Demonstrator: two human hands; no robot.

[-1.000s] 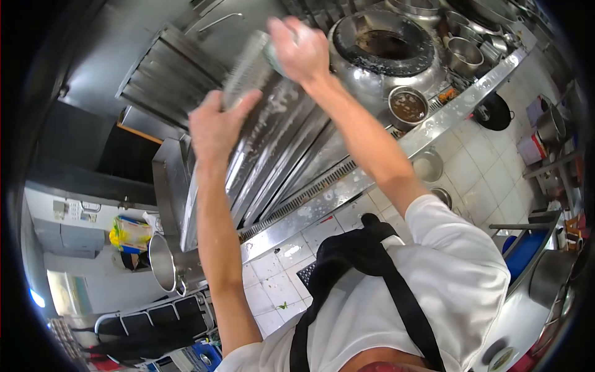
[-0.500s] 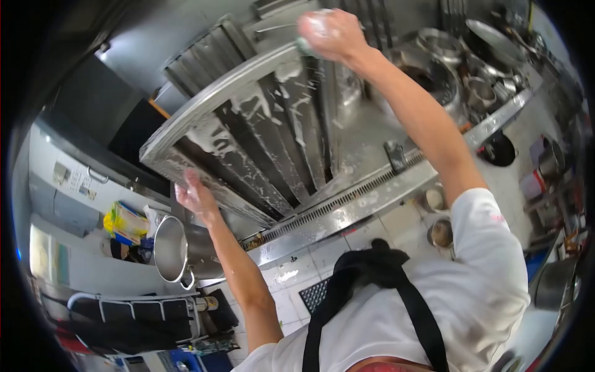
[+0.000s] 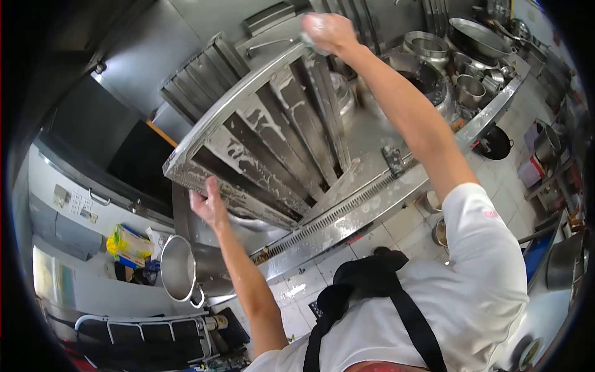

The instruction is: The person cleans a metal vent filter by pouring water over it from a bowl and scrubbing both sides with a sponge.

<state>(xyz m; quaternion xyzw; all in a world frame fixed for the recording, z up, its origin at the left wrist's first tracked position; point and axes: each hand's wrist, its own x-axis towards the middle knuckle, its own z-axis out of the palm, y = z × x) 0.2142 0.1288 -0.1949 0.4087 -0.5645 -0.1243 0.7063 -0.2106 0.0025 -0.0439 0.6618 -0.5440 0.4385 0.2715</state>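
Observation:
A metal hood filter (image 3: 282,121) with slanted slats stands tilted on the steel counter, streaked with white suds. My left hand (image 3: 211,203) grips its left side edge near the lower corner, the thumb up along the frame. At the filter's upper right corner, my right hand (image 3: 331,32) is closed and covered in foam. It presses a soapy scouring pad (image 3: 313,44), greenish and mostly hidden by the fingers, against the top edge of the frame.
More slatted filters (image 3: 204,74) lean against the back wall beside a thin tap (image 3: 269,44). Pots and a wok (image 3: 480,38) crowd the counter's right end. A slotted drain channel (image 3: 334,214) runs along the front. A large pot (image 3: 180,270) stands at the left.
The whole view has shifted a little, the filter showing slightly farther right. My right hand stays at the upper corner with the pad, and my left hand still holds the side edge.

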